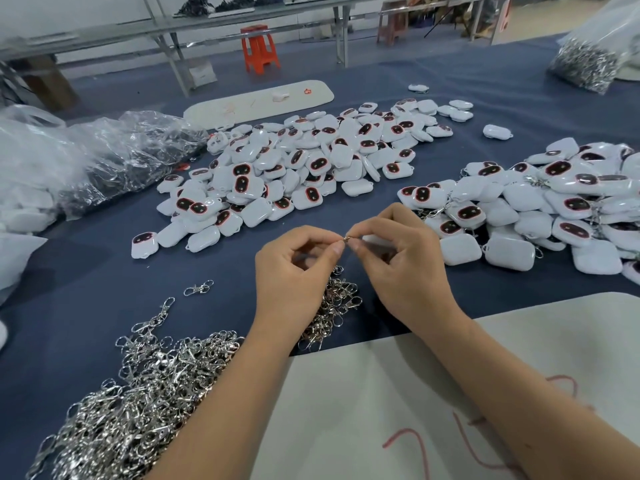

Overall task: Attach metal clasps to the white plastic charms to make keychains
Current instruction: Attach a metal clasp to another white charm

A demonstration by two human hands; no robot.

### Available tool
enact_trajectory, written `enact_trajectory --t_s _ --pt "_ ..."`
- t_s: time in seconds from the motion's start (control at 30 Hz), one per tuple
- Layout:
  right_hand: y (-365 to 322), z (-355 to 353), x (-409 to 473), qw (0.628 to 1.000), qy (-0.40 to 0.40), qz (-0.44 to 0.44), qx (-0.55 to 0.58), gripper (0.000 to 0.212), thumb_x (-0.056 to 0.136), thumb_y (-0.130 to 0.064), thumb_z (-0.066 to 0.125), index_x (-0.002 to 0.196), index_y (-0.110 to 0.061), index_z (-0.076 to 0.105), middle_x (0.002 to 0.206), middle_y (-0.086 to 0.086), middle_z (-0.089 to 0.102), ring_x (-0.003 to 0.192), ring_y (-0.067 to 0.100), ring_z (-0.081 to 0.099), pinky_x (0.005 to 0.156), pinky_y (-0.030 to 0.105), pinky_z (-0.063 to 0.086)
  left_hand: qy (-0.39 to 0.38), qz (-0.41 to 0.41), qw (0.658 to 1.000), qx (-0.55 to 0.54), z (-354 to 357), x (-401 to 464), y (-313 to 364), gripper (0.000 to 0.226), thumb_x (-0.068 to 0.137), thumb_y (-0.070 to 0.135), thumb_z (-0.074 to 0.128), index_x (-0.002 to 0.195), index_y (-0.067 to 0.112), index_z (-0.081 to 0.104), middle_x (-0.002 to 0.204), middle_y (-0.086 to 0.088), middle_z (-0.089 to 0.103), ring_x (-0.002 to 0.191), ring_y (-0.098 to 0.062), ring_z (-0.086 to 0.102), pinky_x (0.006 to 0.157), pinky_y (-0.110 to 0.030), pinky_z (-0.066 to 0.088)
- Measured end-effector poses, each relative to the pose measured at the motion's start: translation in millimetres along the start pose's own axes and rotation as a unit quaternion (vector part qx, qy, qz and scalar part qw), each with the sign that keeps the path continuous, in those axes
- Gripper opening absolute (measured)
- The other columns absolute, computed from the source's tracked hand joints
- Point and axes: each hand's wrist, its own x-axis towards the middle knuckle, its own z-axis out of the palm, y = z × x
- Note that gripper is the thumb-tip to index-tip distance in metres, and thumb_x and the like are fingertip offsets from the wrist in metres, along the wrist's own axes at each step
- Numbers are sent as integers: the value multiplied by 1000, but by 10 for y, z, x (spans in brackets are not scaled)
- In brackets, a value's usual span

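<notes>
Joining step: near the bench's front edge, the left hand (294,268) and right hand (398,258) each keep a closed pinching grip on one metal clasp (347,239) between them, its ring probably next needing threading onto a white charm (375,241) partly hidden behind the right fingers.

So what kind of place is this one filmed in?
Likely a small assembly workshop: heaps of white charms, a loose pile of metal clasps, bagged stock, and long worktables behind.

Both hands meet above the blue table (104,289), left hand (294,268) and right hand (401,258) pinching one small metal clasp (347,238) between fingertips. Loose clasps (138,393) lie under the left forearm; white charms (294,168) are heaped beyond the hands.
</notes>
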Motion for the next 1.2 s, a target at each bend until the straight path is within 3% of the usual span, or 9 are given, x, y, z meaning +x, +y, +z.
enact_trajectory --t_s 0.23,0.33,0.4,0.5,0.63,0.83,1.2 --pt "29 -81 47 999 -31 -1 32 12 92 -3 77 94 -14 80 91 5 61 77 19 62 66 27 47 -20 -14 1000 -9 1 1 3 19 88 7 78 81 25 78 78 2 75 71 -11 63 70 -30 55" --pt "5 -88 48 997 -48 0 58 12 92 -1 76 94 -12 80 91 5 61 78 18 60 67 23 44 -14 -15 1000 -17 -8 8 5 15 89 8 78 83 21 77 78 0 75 70 -20 65 71 -36 56" --pt "-5 -87 47 996 -66 -9 61 11 93 -1 76 94 -11 80 91 4 61 78 18 60 65 27 46 -16 -14 1000 -20 -16 8 18 14 89 8 78 83 20 77 78 -1 75 72 -24 66 70 -36 56" --pt "6 -88 49 995 -74 -9 64 11 93 -2 76 94 -12 80 92 2 61 77 17 60 63 27 45 -42 -12 999 -22 -20 -4 36 15 90 5 77 82 18 76 77 -5 74 68 -16 64 68 -34 54" --pt "24 -90 47 995 -77 -4 66 13 93 -1 75 93 -13 80 92 2 62 73 12 58 63 18 39 -64 -9 998 -21 -15 -8 31 17 92 4 73 83 18 74 78 -12 70 69 -33 61 67 -41 53" --pt "37 -93 57 993 -86 2 83 11 94 -4 75 91 -13 80 91 2 64 62 8 50 61 16 34 -86 -10 996 -8 -20 9 20 21 96 3 67 84 20 71 73 1 68 67 -8 61 68 -21 53" --pt "-10 -103 39 996 -68 11 62 14 90 -2 75 83 -14 77 80 -11 59 61 8 55 60 12 35 -67 -4 998 -5 10 -9 31 22 94 5 71 82 24 72 78 -5 70 69 -10 61 68 -25 53"
